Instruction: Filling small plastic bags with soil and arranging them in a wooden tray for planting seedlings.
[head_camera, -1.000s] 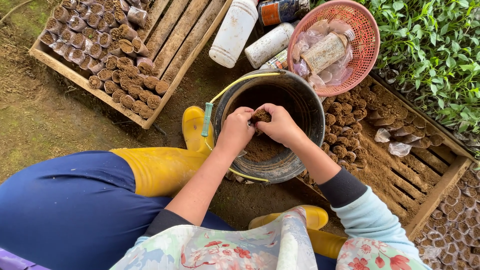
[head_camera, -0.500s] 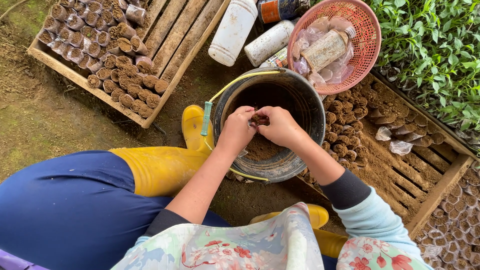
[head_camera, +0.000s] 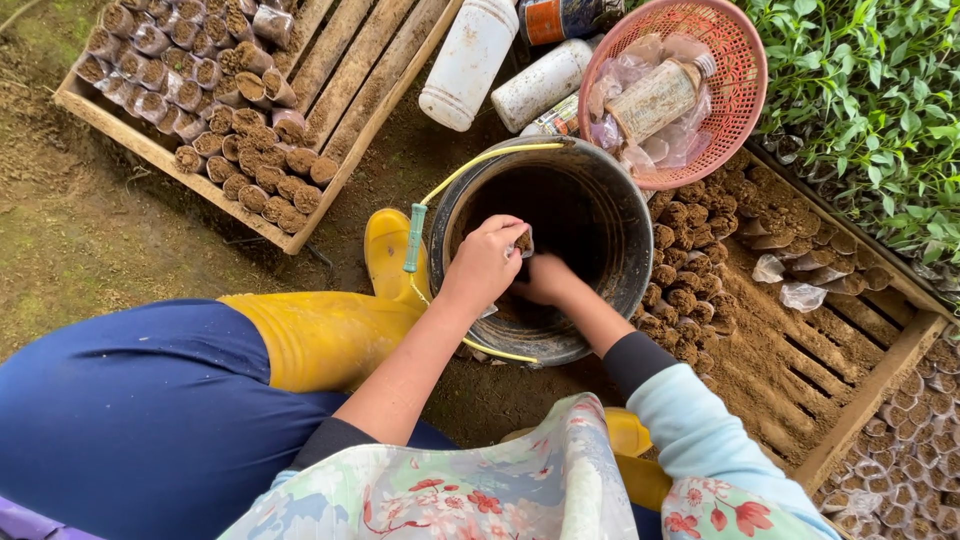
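A black bucket (head_camera: 622, 212) with a yellow wire handle stands on the dirt between my yellow boots. My left hand (head_camera: 488, 262) hovers over its near rim, holding a small soil-filled plastic seedling bag (head_camera: 522, 241) upright by its edge. My right hand (head_camera: 545, 281) reaches down inside the bucket, fingers in the dark soil at the bottom, partly hidden by the left hand.
A wooden crate (head_camera: 300, 120) at upper left holds rows of filled bags. Another crate (head_camera: 800, 340) on the right holds filled bags and loose plastic. A pink basket (head_camera: 740, 90) with a bottle, white bottles (head_camera: 470, 60) and green seedlings (head_camera: 880, 100) lie beyond the bucket.
My right hand has dropped from the small bag at rim height down into the bucket's soil. My left hand keeps holding the bag.
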